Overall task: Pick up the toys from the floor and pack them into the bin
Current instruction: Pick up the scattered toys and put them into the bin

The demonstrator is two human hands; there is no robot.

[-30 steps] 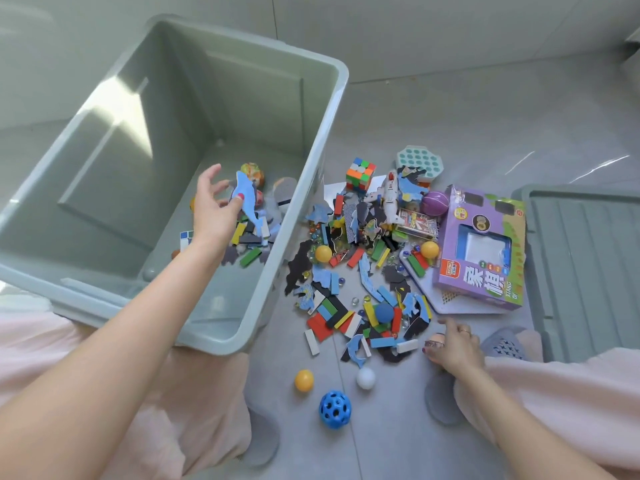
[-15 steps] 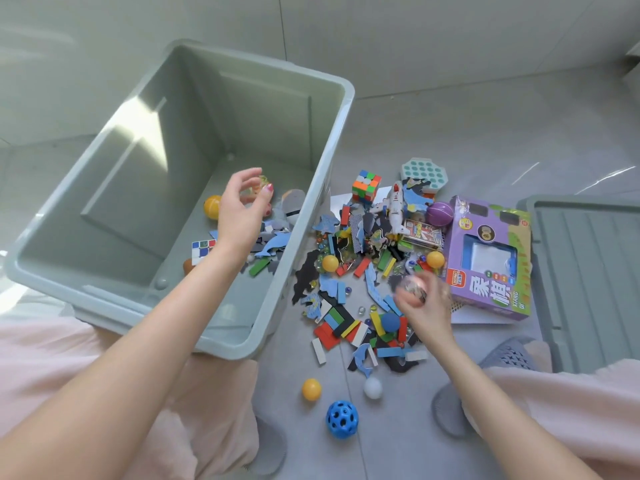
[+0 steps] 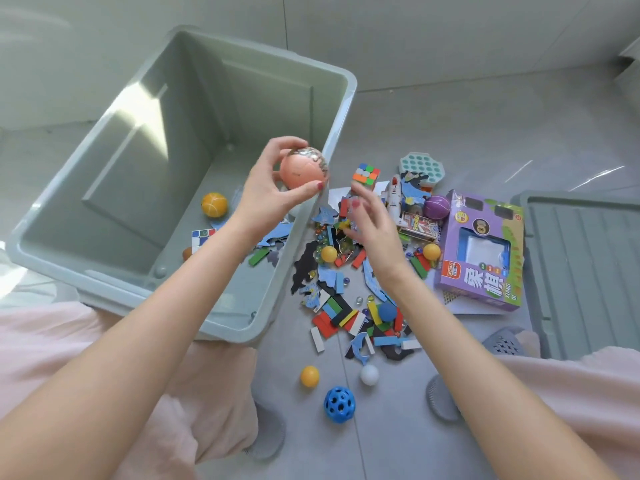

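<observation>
Two hands meet above the bin's [image 3: 341, 109] right rim: the left hand [image 3: 266, 188] grips a pink ball [image 3: 302, 169] with curled fingers, while the right hand [image 3: 372, 225] hangs beside it, fingers loosely spread, holding nothing. Round, the ball shows no long axis; its dark-patterned cap faces up and right, above scattered toys on the floor [image 3: 450, 116].

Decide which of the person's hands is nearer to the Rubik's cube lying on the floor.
Right. The right hand hovers just below the Rubik's cube; the left hand is over the bin's rim, holding a pink ball.

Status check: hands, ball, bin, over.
Left hand grips pink ball over the bin's right rim. Right hand open, empty, above the toy pile. Nothing blocking the drop.
</observation>
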